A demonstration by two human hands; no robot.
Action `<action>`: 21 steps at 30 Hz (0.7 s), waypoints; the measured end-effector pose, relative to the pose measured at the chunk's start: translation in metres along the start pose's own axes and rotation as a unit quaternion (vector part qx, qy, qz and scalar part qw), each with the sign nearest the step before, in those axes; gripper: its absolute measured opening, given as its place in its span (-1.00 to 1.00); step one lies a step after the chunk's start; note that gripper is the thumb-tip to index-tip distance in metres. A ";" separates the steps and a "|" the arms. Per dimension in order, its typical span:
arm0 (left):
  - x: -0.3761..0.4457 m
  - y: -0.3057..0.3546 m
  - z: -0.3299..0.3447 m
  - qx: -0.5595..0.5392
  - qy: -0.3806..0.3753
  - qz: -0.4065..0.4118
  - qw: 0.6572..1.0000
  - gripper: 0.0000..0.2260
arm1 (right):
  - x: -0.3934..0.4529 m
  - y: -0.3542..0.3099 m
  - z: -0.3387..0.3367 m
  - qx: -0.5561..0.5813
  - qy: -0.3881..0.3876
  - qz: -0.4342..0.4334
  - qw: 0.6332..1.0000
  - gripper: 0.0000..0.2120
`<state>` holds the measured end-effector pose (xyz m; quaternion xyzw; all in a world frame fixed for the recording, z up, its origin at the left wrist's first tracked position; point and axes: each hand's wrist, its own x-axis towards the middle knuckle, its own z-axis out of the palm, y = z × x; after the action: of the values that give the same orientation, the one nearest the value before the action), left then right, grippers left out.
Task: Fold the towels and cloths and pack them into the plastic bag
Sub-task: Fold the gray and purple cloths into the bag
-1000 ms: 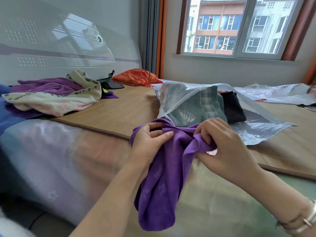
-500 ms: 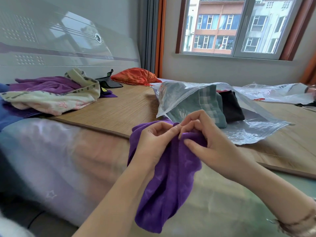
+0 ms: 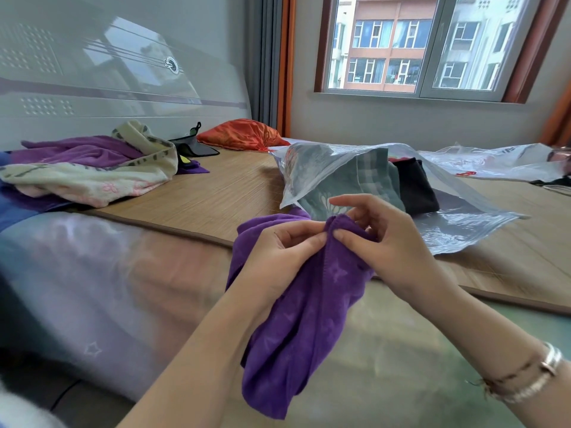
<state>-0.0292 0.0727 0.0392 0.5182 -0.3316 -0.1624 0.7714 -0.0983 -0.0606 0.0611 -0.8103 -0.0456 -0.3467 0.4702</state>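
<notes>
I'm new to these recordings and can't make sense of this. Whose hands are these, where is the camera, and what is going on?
There is no machine here: a person wears a camera on the head, looking down at their own hands. The left hand and right hand both pinch the top edge of a purple towel, which hangs down. Behind it, on a bamboo mat, lies an open plastic bag already holding folded cloths. A pile of unfolded towels waits at the left.

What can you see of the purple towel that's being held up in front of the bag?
The purple towel looks like soft microfibre with a faint embossed star pattern and a stitched hem. It hangs bunched and unfolded. The left hand and right hand pinch its top edge close together, above the bed's edge.
</notes>
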 end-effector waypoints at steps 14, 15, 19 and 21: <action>0.001 0.001 0.009 0.173 0.037 0.083 0.981 -0.91 | 0.009 -0.002 -0.007 -0.097 0.067 0.011 0.993 -0.76; -0.001 0.004 0.011 0.207 0.041 0.097 0.973 -0.92 | 0.011 -0.007 -0.008 -0.094 0.078 0.006 0.992 -0.77; -0.016 0.024 0.013 0.262 0.054 0.128 0.955 -0.89 | 0.024 -0.031 -0.002 -0.047 0.105 -0.019 0.993 -0.76; -0.022 0.039 0.007 0.295 0.070 0.128 0.944 -0.78 | 0.034 -0.047 0.006 -0.042 0.116 -0.030 0.992 -0.74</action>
<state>-0.0534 0.0973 0.0687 0.6860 -0.3731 0.0793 0.6197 -0.0881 -0.0387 0.1144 -0.7822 -0.0003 -0.4537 0.4271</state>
